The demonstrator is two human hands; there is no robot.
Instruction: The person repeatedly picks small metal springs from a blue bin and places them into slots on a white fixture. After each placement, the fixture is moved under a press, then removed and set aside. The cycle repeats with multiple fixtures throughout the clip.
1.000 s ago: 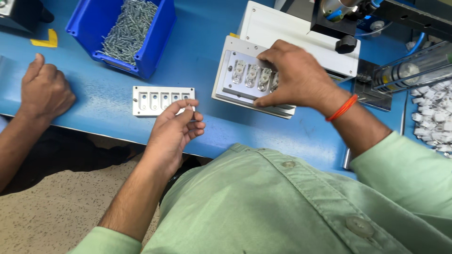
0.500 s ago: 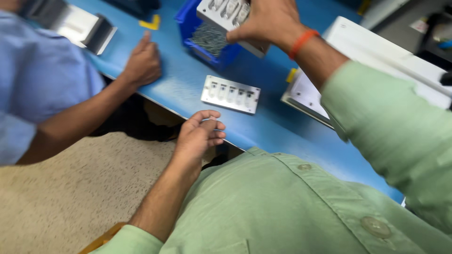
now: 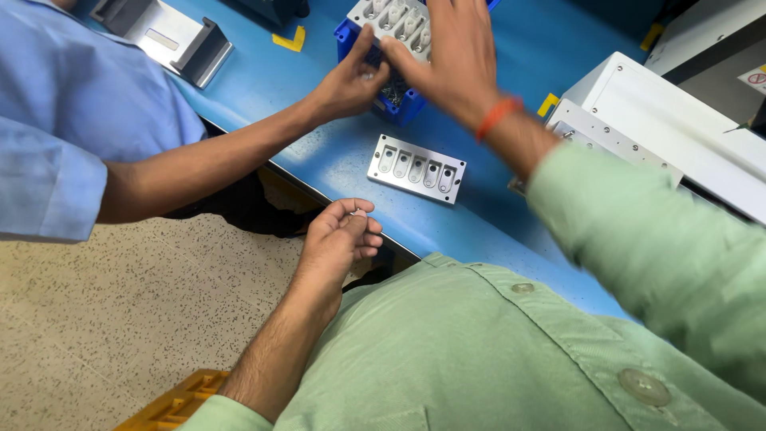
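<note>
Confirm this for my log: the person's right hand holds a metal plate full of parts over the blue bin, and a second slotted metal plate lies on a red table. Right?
Not quite. The table is blue, not red, as the head view shows. The rest holds: the right hand holds a metal plate full of parts over the blue bin, and the second slotted metal plate lies on the table.

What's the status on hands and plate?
Right hand on slotted plate over blue bin. Left hand pinching small part. Co-worker's hand at bin.

Right hand (image 3: 447,60) now holds the grey fixture plate (image 3: 395,20) over the blue bin (image 3: 399,104) at 12 o'clock; a co-worker's hand (image 3: 347,80) now reaches it.
</note>
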